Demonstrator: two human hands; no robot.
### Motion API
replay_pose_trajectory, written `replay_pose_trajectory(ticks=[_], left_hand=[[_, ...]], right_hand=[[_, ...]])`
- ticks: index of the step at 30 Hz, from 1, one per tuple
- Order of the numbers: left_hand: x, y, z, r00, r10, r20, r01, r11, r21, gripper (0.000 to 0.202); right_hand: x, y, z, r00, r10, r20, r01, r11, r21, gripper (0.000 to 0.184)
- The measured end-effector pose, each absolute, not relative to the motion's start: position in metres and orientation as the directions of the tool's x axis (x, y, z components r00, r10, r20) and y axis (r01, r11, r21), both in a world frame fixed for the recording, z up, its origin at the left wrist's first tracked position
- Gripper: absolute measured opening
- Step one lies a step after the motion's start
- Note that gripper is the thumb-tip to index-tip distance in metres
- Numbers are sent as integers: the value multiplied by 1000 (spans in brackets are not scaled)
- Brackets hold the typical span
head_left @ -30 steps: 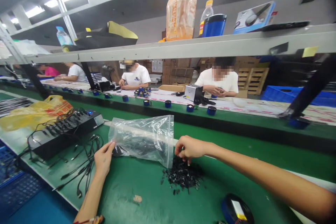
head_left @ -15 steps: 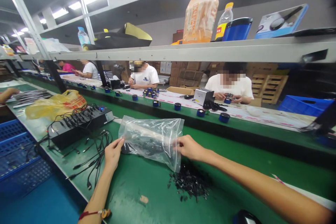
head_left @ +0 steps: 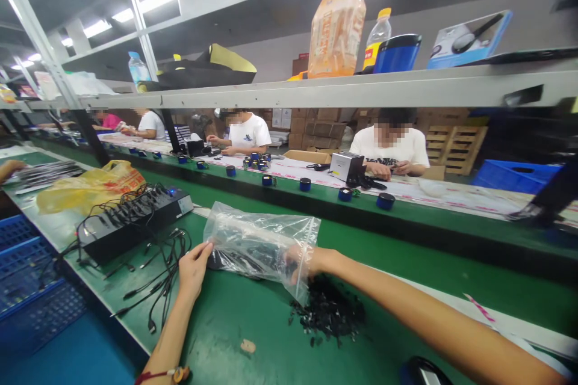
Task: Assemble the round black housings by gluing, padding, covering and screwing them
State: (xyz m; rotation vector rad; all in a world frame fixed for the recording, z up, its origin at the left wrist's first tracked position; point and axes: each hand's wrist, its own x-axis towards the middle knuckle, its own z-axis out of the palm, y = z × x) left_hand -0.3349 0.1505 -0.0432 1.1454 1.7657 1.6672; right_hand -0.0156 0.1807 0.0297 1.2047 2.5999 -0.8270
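A clear plastic zip bag [head_left: 257, 234] lies lengthwise above the green bench, with dark contents toward its left end that I cannot make out. My left hand [head_left: 194, 264] pinches the bag's left end between thumb and fingers. Through the open right end goes my right hand [head_left: 302, 261]; its fingers show blurred through the plastic, somewhat apart, and nothing is visible in them. Just below the bag's mouth, a heap of small black pieces [head_left: 329, 310] lies on the bench, under my right forearm.
Left of the bag are loose black cables [head_left: 165, 280] and a black multi-port box [head_left: 135, 225] beside a yellow plastic bag [head_left: 90, 186]. Blue round devices [head_left: 304, 184] line the belt's far side. Co-workers sit beyond. A shelf [head_left: 289, 90] with bottles crosses above.
My right hand has moved left, from holding the bag's right edge to inside its mouth. My left hand keeps its pinch on the other end.
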Motion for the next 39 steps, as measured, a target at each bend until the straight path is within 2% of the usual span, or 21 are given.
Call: replay_pose_trajectory(ticks=[3,10,16,23,26,29,32,35,37,39], left_hand=[[-334,150,-40,-553,809,200,250,-68,966,25],[-332,149,-38,-570,799,192,222,-76,972,26],[-332,148,-40,-572,794,204,206,-102,973,28],[-339,153,-49,-580,785,215,185,-130,974,29],[-340,154,-51,-570,787,234,209,-137,968,29],[-338,151,-46,-567,771,290,271,-158,950,28],[-329,141,-31,-580,704,410,394,-199,897,32],[-302,122,-5,-525,607,597,571,-269,776,47],[-271,105,12,-367,608,705,667,-356,654,56],[-233,89,25,-127,656,744,716,-458,527,65]], right_hand=[[-10,180,33,-666,611,-429,746,536,-395,28],[-15,160,34,-682,623,-383,732,576,-365,28],[-10,154,36,-709,636,-303,692,546,-473,27],[10,156,53,-652,734,-191,663,429,-613,28],[22,153,60,-621,752,-219,680,379,-628,27],[37,146,64,-625,713,-316,707,347,-616,24],[48,133,66,-622,665,-414,743,333,-581,22],[51,121,72,-617,657,-435,760,353,-545,22],[52,118,79,-625,668,-403,755,386,-530,23],[52,120,88,-634,689,-351,744,419,-521,23]])
